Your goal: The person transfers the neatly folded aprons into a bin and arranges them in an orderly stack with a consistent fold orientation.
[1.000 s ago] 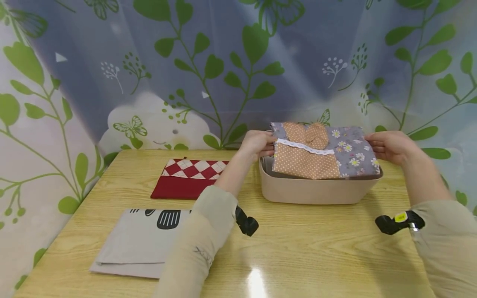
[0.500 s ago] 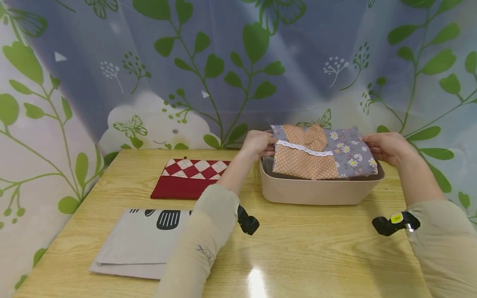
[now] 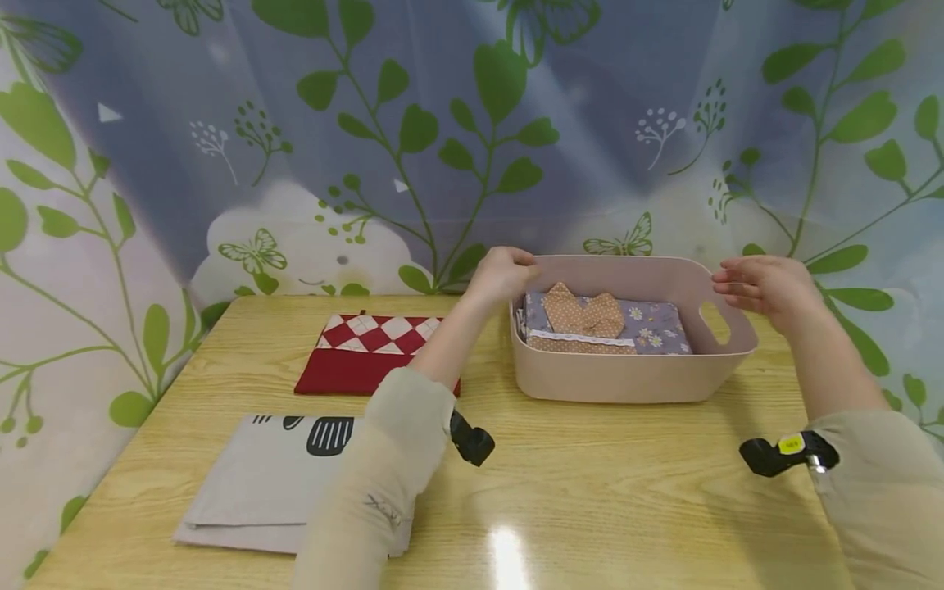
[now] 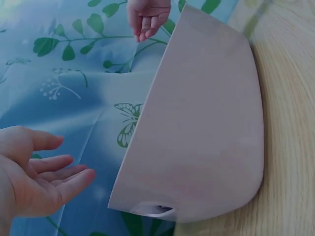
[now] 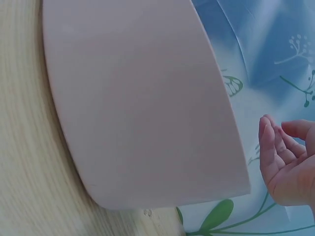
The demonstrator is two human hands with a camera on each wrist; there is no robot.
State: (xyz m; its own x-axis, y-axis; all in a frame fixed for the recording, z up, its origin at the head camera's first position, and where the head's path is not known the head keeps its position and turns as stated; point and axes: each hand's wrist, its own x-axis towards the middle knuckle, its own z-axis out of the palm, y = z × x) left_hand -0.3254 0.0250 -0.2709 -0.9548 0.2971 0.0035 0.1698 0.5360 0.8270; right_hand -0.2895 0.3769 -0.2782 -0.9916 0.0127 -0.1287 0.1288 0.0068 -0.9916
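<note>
1. The patterned cloth lies folded inside the bin, at the counter's two o'clock; the walls presumably keep its folds together.
2. At the bin's ten o'clock, the left grip is slack, holding nothing.
3. Toward two o'clock, the right grip is likewise released; this spacing likely suits supporting both ends of wide, soft fabric.
4. The red checked fabric, at ten o'clock, and grey fabric, near nine, lie flat, probably for easy reach.
</note>
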